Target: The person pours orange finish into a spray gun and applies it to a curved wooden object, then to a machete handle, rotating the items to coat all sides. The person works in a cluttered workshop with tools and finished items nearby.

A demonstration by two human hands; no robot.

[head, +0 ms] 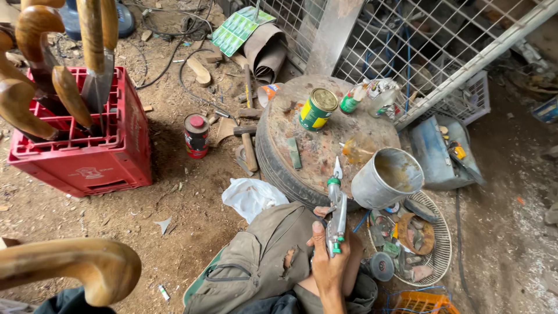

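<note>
My right hand (329, 264) is shut on a grey tube-shaped tool (336, 218) with a green collar and a white pointed tip. It holds the tool upright above my knee in olive trousers (261, 256). The tip points toward a round rusty plate (325, 145) lying on an old tyre (273, 168). On the plate stand a green and yellow tin can (317, 109) and a dented metal cup (387, 177). My left hand is out of sight. A large curved wooden handle (64, 270) fills the lower left, close to the camera.
A red plastic crate (87, 151) at the left holds several blades with wooden handles. A small red can (196, 135) and a white plastic bag (251, 196) sit on the dirt. A wire basket (442, 244) of scraps, a blue metal box (433, 154) and wire mesh (407, 40) are at the right.
</note>
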